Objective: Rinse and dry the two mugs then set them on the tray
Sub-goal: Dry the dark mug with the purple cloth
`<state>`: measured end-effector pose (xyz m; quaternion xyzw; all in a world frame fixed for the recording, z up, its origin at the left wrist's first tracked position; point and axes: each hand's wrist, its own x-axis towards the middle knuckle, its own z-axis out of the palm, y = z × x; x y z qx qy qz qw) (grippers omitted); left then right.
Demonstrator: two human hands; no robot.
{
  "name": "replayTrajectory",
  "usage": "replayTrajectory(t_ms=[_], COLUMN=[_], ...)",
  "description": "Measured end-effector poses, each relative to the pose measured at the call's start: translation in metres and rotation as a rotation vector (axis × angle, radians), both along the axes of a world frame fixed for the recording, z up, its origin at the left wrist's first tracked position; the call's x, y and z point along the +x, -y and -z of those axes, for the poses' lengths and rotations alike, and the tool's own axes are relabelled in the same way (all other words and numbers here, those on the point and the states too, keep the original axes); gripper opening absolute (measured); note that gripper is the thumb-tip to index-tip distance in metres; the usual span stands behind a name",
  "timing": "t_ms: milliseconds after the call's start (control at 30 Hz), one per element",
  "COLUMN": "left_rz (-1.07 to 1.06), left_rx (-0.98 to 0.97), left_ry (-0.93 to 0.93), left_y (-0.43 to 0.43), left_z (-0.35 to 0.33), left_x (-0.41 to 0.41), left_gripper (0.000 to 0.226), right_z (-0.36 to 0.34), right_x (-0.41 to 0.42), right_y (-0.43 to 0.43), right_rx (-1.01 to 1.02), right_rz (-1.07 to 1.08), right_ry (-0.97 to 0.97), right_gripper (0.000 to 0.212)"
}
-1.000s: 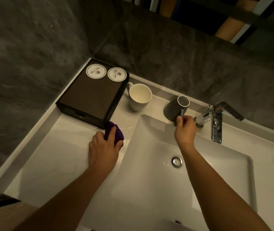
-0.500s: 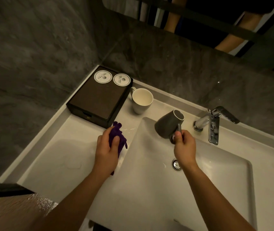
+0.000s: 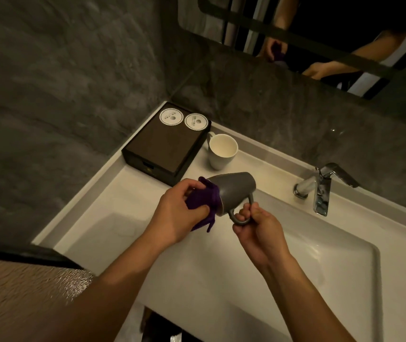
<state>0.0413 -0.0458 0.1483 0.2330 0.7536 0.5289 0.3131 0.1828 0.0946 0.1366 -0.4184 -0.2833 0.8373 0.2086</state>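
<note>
Pinching the loop handle (image 3: 240, 219) of the grey mug (image 3: 234, 191) between thumb and curled fingers, the right hand (image 3: 258, 234) holds the mug on its side in the air, above the left edge of the sink basin (image 3: 308, 267). The mug's mouth is turned toward the left hand (image 3: 178, 214), whose fingers are curled round a bunched purple cloth (image 3: 203, 201) pressed against the rim. The hand and the cloth hide how far the cloth goes into the mug.

The white mug (image 3: 222, 151) stands upright on the pale counter (image 3: 93, 218), smooth and glossy, just beside the dark box-shaped tray (image 3: 165, 149). Two round scalloped paper labels (image 3: 171, 117) lie on the tray's far end. Each carries a small logo and print too fine to read. A chrome tap (image 3: 321, 191) stands at the basin's far rim. The walls are mottled grey stone, and a dark-framed mirror (image 3: 320, 33), cut off at the top, reflects the arms and the cloth.
</note>
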Motion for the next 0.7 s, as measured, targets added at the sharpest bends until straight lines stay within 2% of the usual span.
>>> replayTrajectory(t_ms=[133,267,367,467,500,533,567,600,633,700], left_rz=[0.078,-0.073,-0.199,-0.192,-0.192,-0.192,-0.194,-0.182,-0.147,-0.096], left_rx=[-0.119,-0.147,-0.137,-0.26,-0.317,-0.35,-0.338,-0.293,-0.248,-0.219], left_ry=[-0.207,-0.401,-0.507,-0.678,-0.683,-0.584,-0.404,-0.223,-0.118,-0.118], left_y=[-0.002,-0.004,-0.006,-0.007,-0.006,-0.004,-0.003,-0.002,0.0,0.003], left_z=[-0.005,0.002,0.005,0.006,0.009,0.011,0.012,0.013,0.015,0.016], left_x=[-0.001,0.011,0.016,0.014,0.011,0.007,0.001,-0.004,-0.008,-0.011], left_gripper=[0.05,0.053,0.074,0.073,0.077,0.083,0.085,0.077,0.063,0.039], right_z=[-0.001,-0.004,-0.009,-0.012,-0.013,-0.014,-0.014,-0.015,-0.015,-0.014], right_x=[-0.005,-0.01,-0.016,-0.02,-0.02,-0.021,-0.021,-0.022,-0.021,-0.019], right_y=[0.011,0.017,0.019,0.023,0.023,0.023,0.023,0.023,0.023,0.023], right_rx=[-0.144,-0.178,-0.194,-0.272,-0.306,-0.342,-0.37,-0.382,-0.373,-0.254], right_rz=[-0.087,-0.143,-0.151,-0.135,-0.125,-0.115,-0.111,-0.12,-0.149,-0.268], right_ry=[-0.017,0.045,0.103,0.116,0.112,0.108,0.109,0.12,0.144,0.235], right_gripper=[0.023,0.02,0.022,0.023,0.023,0.023,0.022,0.022,0.021,0.02])
